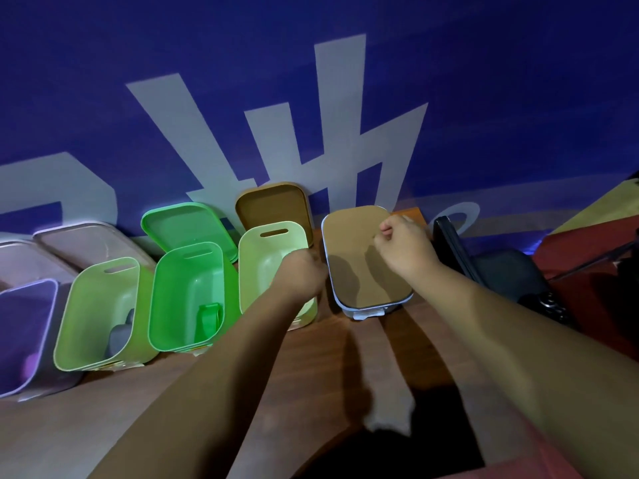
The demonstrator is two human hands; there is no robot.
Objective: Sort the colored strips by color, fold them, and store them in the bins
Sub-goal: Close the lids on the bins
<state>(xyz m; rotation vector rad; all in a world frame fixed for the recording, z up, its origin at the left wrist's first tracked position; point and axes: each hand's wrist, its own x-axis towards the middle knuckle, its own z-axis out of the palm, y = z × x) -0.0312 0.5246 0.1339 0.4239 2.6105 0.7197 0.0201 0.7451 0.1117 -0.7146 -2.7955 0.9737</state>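
Over the wooden table both arms reach out. The left hand is curled above the pale green bin, and I can't tell whether it holds anything, while the right hand is a tight fist with nothing showing in it, over the tan lid of a closed bin. Further left, a folded green strip sits in the bright green bin, and behind them loose lids lean on the blue wall.
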